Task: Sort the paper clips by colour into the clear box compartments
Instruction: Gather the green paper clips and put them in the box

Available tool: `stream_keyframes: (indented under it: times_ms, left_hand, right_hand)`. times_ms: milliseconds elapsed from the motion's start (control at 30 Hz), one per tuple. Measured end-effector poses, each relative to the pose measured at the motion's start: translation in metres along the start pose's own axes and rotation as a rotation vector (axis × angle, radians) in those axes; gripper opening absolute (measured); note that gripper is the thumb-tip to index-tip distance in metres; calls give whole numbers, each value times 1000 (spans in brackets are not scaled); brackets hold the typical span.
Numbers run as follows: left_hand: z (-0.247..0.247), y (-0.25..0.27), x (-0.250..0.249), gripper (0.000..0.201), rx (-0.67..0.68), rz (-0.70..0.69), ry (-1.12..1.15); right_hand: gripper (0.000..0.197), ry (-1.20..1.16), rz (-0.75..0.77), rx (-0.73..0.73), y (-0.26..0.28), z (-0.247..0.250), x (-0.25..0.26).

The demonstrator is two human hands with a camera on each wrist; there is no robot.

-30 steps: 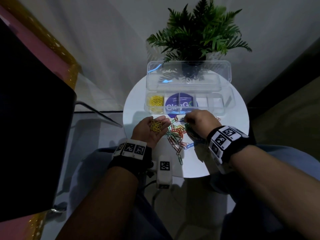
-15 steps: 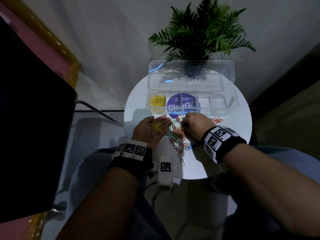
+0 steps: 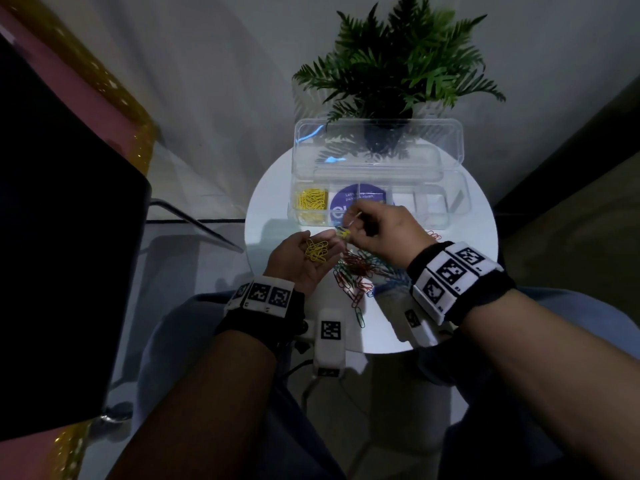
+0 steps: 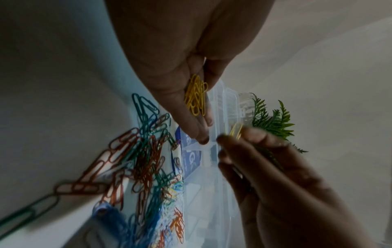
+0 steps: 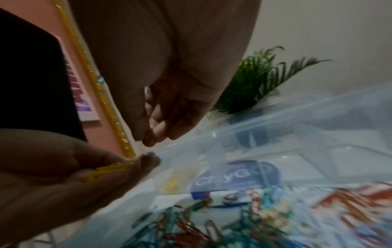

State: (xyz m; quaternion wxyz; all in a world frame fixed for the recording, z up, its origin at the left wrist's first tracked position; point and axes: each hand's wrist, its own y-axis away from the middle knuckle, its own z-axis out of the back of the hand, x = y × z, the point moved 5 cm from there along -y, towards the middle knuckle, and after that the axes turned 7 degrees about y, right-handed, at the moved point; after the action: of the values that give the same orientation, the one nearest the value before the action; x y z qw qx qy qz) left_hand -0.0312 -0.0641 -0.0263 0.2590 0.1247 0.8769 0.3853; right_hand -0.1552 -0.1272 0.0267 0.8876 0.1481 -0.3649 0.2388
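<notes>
The left hand (image 3: 304, 259) lies palm up at the centre of the head view, fingers loosely spread and only slightly cupped, so that a small heap of yellow clips (image 3: 317, 251) can rest in the hollow of the palm; it seems to serve as a collecting tray, saving a trip to the box for every single clip. Just right of it, the right hand (image 3: 384, 230) is raised a little off the table (image 3: 460, 299), thumb and forefinger pinched together on what looks like one or two yellow clips (image 4: 236, 132), the other fingers curled under; the pinch sits close to the left fingertips (image 4: 202, 138), probably to drop the catch onto the heap. Below both hands, in the middle of the frame, the mixed pile (image 3: 360, 271) of red, green and blue clips lies spread flat on the white tabletop, likely so colours can be picked out easily. Above the hands the clear box (image 3: 450, 202) stands with its lid propped open toward the plant (image 3: 398, 71); its leftmost compartment already holds yellow clips (image 3: 311, 202), and the other compartments look empty.
</notes>
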Motion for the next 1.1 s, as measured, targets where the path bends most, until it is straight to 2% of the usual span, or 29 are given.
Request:
stream_keyframes:
  times_ms: [100,200,300,400,433,533,600,667,767,867,1033,1100]
  left_hand:
    - [-7,1,5,35,32,15,75]
    - [-11,3,6,34,51,17,118]
    - [-13,5,5,39,83,11,118]
    - [-5,1,0,41,45,-23,84]
    - [-1,-1,-1,41,28,-32,65]
    - [5,-3,-2,40,1,-42,42]
    - [8,-3,-2,41,-12,-46,22]
    - [9,-2,-2,42,-15,-41,5]
    - [10,-2,-3,43,-26,-29,-12]
    - [10,-2,-3,43,-31,-28,-30]
    - [10,-3,-3,43,-27,-37,-21]
    - [9,-2,-4,43,-22,-35,-22]
  right_hand:
    - [17,145,132,119,-3,-9,23]
    - [22,274,261,122,-1,-13,38]
    - [22,206,113,16,-1,0,28]
    - [17,228,-25,-143,7,18,2]
    - [17,274,-52,-119,11,18,-8]
    - [21,420,-119,151,21,-5,-39]
    - [23,440,-162,263,25,-18,-52]
    - [25,426,-204,270,26,-23,-59]
    - [26,426,-248,176,23,-17,-64]
    - [25,384,-206,127,20,-14,-59]
    - [27,506,-68,348,21,-33,-39]
    - [27,476,-11,350,24,-37,-33]
